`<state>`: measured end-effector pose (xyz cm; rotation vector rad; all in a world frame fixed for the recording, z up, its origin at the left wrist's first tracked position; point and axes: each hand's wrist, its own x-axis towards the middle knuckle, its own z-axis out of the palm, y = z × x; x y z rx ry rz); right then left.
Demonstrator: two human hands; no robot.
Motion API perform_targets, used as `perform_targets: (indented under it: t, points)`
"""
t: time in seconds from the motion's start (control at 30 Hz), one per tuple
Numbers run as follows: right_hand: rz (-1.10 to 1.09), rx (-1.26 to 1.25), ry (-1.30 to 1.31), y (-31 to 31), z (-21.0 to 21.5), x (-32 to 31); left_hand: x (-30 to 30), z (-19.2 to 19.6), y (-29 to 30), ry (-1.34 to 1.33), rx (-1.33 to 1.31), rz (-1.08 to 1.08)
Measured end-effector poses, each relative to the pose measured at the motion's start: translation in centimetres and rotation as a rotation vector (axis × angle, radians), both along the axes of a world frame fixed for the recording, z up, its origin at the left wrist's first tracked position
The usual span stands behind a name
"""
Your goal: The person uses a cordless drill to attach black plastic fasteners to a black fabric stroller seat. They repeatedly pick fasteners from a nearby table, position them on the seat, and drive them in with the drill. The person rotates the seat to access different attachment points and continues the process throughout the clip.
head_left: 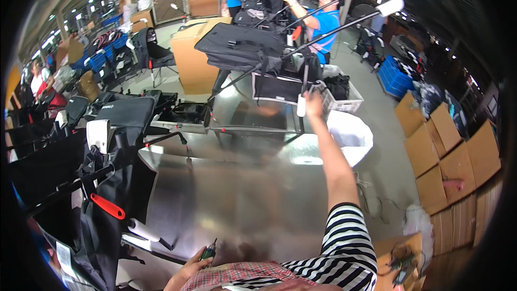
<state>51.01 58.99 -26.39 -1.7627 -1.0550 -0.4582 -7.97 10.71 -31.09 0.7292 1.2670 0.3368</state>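
Note:
Near the lower edge my left hand is closed around a small green and black screwdriver, its tip pointing up. My right arm stretches far forward over the metal table. At its end, my right hand grips an upright tube of a black stroller frame, beside a white wrapped part. The frame stands on the table's far side with a black fabric seat and a long handle in white wrapping. The fingers of my right hand are partly blurred.
Another stroller with black fabric and a red strap-like part crowds the table's left. A white bag hangs at the far right corner. Cardboard boxes stack on the right. A person in blue works beyond the frame.

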Motion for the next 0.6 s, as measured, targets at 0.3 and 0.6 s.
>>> perform_targets:
  t: [0.3, 0.6]
  points:
    - [0.546, -0.37, 0.091, 3.4, 10.6, 0.6, 2.7, 2.1, -1.2, 0.097, -0.084, 0.132]
    - [0.802, -0.32, 0.091, -23.7, 14.0, -21.8, 0.0, -2.3, -2.1, -0.027, 0.131, -0.181]
